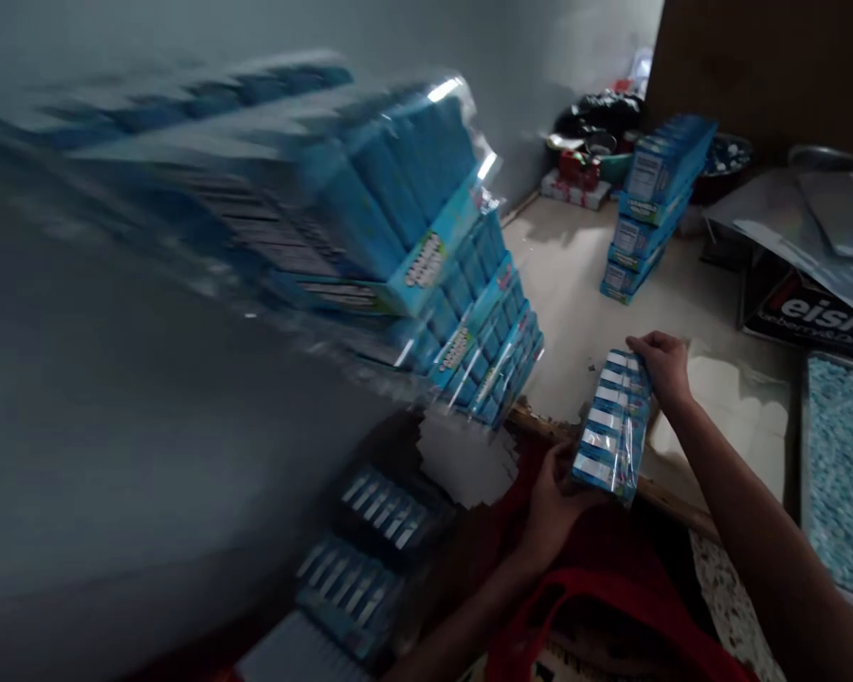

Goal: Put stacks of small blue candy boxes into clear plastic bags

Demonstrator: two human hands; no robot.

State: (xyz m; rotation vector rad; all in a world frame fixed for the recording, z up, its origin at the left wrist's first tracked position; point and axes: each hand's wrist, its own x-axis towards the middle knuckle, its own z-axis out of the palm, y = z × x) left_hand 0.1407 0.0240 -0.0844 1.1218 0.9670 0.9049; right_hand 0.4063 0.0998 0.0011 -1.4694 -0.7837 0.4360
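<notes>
Between my two hands is a tray of small blue candy boxes (pixel 615 421), covered in shiny clear film. My left hand (pixel 558 502) grips its near lower end, fingers partly hidden beneath it. At the far right corner, my right hand (pixel 661 365) pinches the tray's edge. Close by on the left rises a tall stack of similar blue trays (pixel 462 313) in clear film, blurred towards the top. Below it, more blue trays (pixel 348 587) lie at a lower level.
Further back on the worktop (pixel 565 256) stands a shorter stack of blue trays (pixel 640 227). Right of my hands lie a whitish sheet (pixel 739 417) and a metal tray of small blue pieces (pixel 845 464). A grey wall (pixel 149 455) borders the left.
</notes>
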